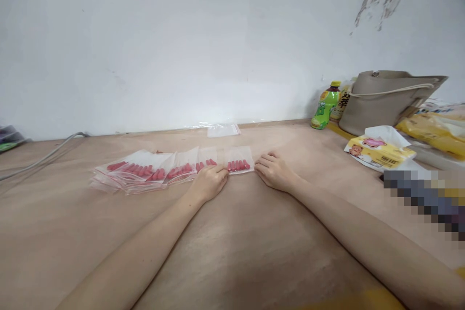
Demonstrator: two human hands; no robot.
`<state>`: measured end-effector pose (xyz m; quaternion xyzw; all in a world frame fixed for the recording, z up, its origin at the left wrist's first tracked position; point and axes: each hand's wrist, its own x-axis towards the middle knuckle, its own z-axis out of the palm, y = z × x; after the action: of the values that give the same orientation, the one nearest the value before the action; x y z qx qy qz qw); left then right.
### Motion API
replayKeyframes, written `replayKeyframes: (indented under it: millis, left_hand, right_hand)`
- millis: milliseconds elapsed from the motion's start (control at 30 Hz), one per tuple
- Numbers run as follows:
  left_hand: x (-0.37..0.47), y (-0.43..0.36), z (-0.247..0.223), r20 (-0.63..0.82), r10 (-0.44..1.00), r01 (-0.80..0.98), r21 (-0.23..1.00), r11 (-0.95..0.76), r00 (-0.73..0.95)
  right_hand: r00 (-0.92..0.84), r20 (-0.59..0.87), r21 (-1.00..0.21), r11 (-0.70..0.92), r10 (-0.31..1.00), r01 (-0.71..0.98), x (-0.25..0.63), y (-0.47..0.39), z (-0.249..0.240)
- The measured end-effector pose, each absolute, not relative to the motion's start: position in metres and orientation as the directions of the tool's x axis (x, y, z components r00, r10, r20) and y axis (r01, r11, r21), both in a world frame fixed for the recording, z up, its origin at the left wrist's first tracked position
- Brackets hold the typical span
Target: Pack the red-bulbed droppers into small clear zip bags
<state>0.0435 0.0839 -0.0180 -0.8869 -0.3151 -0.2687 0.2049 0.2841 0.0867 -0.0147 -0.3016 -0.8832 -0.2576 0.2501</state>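
A small clear zip-lock bag lies flat on the table between my two hands, with several small elongated red pieces lined up inside it. What kind of pieces they are, I cannot make out. My left hand is closed at the bag's lower left corner. At its right edge the curled fingers of my right hand pinch the side. To the left, a row of overlapping zip-lock bags holds similar red pieces; my left hand covers part of the nearest one.
Against the wall lies a flat clear bag. At the right stand a green drink bottle, a grey-beige bag and a yellow tissue pack, beside a pixelated dark object. A grey cable runs along the left.
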Motion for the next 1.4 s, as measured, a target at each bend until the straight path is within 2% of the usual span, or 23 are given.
replayKeyframes:
  millis: [433, 733, 1100, 1400]
  left_hand:
    - [0.064, 0.089, -0.019, 0.637, 0.42, 0.628, -0.13, -0.767, 0.646]
    - [0.094, 0.102, -0.019, 0.611, 0.341, 0.555, -0.199, -0.807, 0.715]
    - [0.091, 0.101, -0.019, 0.586, 0.295, 0.516, -0.253, -0.818, 0.755]
    - [0.08, 0.095, -0.014, 0.558, 0.275, 0.519, -0.342, -0.784, 0.783]
  right_hand:
    - [-0.683, 0.624, 0.299, 0.692, 0.379, 0.657, 0.277, 0.09, -0.018]
    - [-0.66, 0.634, 0.206, 0.733, 0.405, 0.648, 0.275, 0.089, -0.023]
    - [-0.645, 0.65, 0.207, 0.723, 0.402, 0.659, 0.275, 0.087, -0.021]
    - [-0.661, 0.634, 0.267, 0.688, 0.401, 0.674, 0.276, 0.082, -0.016]
